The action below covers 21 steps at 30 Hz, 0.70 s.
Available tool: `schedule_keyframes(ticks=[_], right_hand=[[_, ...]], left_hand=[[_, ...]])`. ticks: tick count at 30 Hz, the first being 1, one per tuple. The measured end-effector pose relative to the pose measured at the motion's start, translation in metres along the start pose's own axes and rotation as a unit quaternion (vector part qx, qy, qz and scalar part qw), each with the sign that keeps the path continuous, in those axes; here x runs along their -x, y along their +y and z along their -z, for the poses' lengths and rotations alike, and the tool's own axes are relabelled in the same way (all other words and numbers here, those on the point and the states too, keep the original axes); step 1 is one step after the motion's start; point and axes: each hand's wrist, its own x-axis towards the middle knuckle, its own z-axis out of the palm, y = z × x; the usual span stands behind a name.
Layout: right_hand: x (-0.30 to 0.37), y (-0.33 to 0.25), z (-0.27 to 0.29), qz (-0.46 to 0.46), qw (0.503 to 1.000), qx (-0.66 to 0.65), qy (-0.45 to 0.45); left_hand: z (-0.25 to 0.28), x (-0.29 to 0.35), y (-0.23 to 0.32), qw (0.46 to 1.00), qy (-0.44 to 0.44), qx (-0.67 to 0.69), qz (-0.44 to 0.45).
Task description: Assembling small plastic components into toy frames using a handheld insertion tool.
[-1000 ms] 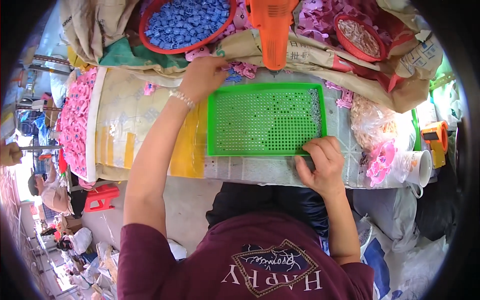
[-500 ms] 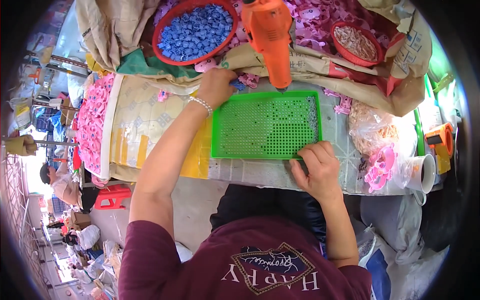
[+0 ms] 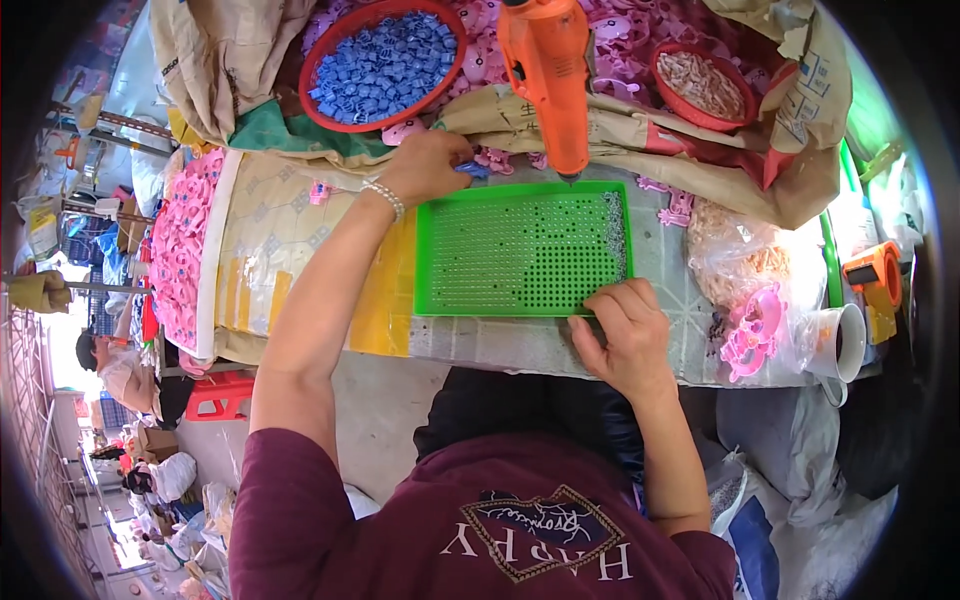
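The left hand (image 3: 428,165) had moved up — it pinched a blue piece (image 3: 472,171) (small) beside the green tray (image 3: 523,250); the right hand (image 3: 622,335) stayed curled on the tray's edge.

Left arm reaches long and bare to the far-left corner of the green perforated tray (image 3: 522,250), a bead bracelet at the wrist. The left hand (image 3: 428,165) curls just beyond that corner, fingers pinched together. The right hand (image 3: 625,335) sits at the tray's near-right corner, knuckles up, fingertips pressing its edge, forearm nearly vertical.
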Motion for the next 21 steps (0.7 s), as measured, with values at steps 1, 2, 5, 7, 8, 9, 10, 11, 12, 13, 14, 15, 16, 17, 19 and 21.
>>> schedule_keyframes(ticks=[1,2,5,7,8,9,10,11,12,13,14,15,16,17,19,21], right_hand=[[0.000,0.000,0.000,-0.002,1.000,0.002,0.000],[0.000,0.000,0.000,-0.003,1.000,0.001,-0.003],[0.001,0.001,-0.001,-0.004,1.000,-0.002,-0.005],[0.001,0.001,-0.002,-0.002,1.000,-0.006,-0.006],[0.001,0.001,-0.001,-0.004,1.000,-0.004,0.000],[0.001,0.002,-0.002,-0.005,1.000,-0.004,0.005],[0.002,0.002,-0.002,-0.005,1.000,-0.007,0.004],[0.002,0.001,-0.002,-0.006,1.000,-0.004,0.003],[0.002,0.001,-0.002,-0.006,1.000,0.000,0.002],[0.002,0.001,-0.002,-0.006,1.000,-0.001,0.001],[0.001,0.001,-0.003,-0.007,1.000,-0.002,-0.003],[0.001,0.001,-0.003,-0.009,1.000,-0.002,-0.006],[0.001,0.000,-0.002,-0.010,1.000,-0.002,-0.008],[0.001,0.000,-0.002,-0.010,1.000,-0.001,-0.008],[0.002,0.001,-0.002,-0.013,1.000,0.003,-0.010],[0.002,0.001,-0.001,-0.010,1.000,0.005,-0.007]], left_hand=[[0.000,0.001,-0.001,1.000,-0.001,0.001,-0.003],[0.000,0.002,-0.003,1.000,0.001,0.013,0.009],[-0.001,0.006,-0.005,0.997,-0.002,0.064,0.035],[0.000,0.010,-0.002,0.993,-0.006,0.102,0.054],[-0.001,0.010,0.000,0.995,0.014,0.092,0.037],[-0.002,0.011,0.002,0.996,0.035,0.081,0.023],[-0.003,0.012,0.005,0.996,0.034,0.081,0.026],[-0.005,0.013,0.007,0.993,0.034,0.109,0.038],[-0.007,0.013,0.009,0.989,0.035,0.138,0.049],[-0.010,0.014,0.008,0.989,0.035,0.138,0.050],[-0.014,0.016,0.006,0.986,0.070,0.149,0.041],[-0.015,0.017,0.007,0.981,0.105,0.160,0.030],[-0.016,0.017,0.007,0.981,0.104,0.161,0.031],[-0.017,0.017,0.008,0.980,0.111,0.164,0.036],[-0.014,0.015,0.019,0.978,0.114,0.170,0.040],[-0.010,0.015,0.030,0.978,0.122,0.157,0.062]])
